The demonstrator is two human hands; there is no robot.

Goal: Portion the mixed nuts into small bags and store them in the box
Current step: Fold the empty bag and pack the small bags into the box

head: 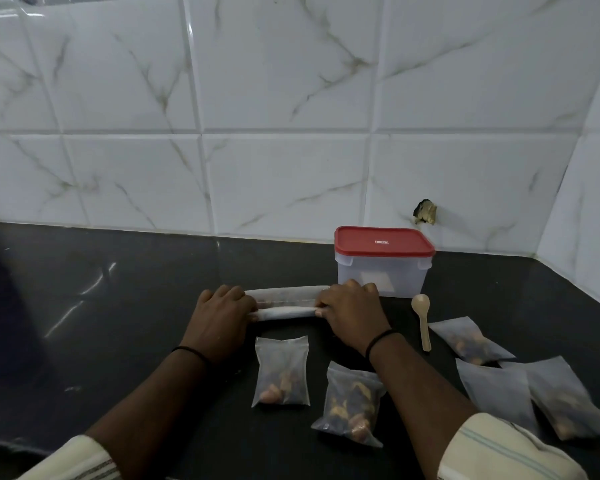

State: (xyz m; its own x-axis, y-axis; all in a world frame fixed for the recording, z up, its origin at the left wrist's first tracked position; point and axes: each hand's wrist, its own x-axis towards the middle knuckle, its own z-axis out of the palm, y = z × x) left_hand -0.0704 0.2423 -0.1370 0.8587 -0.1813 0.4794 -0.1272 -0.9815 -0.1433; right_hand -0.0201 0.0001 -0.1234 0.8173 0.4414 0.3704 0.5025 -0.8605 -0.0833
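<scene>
Large bag (pixel 286 303): translucent, rolled into a horizontal tube, lying on the counter left of and just nearer than the box; each end gripped by a hand.

Box (pixel 383 271): clear plastic, rectangular, red lid (pixel 383 241) on. Upright, far right, close to the wall.

Small bags, translucent, nuts inside, all lying flat:
- bag one (pixel 281 372), near centre, roughly upright in frame, top folded.
- bag two (pixel 352 403), just right of it, tilted.
- bag three (pixel 468 341), right, near the box.
- bag four (pixel 496 389) and bag five (pixel 561 400), near right, overlapping.
</scene>
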